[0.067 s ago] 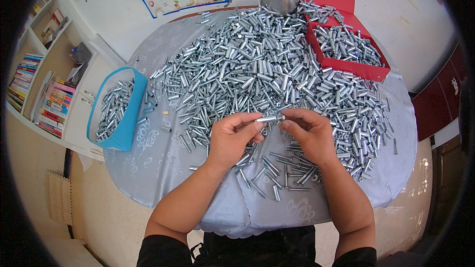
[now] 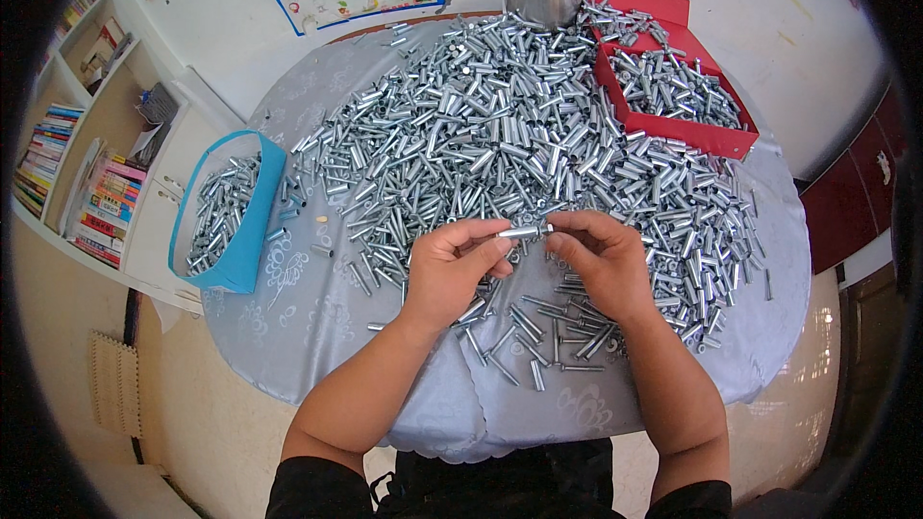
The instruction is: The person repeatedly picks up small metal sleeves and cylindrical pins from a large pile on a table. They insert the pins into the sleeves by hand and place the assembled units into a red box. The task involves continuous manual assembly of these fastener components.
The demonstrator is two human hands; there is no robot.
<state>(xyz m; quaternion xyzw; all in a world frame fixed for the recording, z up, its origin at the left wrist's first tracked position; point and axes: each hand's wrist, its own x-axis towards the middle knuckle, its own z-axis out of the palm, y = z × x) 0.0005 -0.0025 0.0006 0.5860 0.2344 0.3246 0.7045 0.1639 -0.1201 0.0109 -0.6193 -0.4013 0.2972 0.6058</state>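
Short metal tube pinched end to end between left hand and right hand, above table's near edge — blue basket and red tray part-filled, big tube heap unsorted.

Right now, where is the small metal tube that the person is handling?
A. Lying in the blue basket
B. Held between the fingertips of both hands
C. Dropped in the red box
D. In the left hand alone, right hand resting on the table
B: the tube lies level above the cloth, with the left hand pinching one end and the right hand the other.
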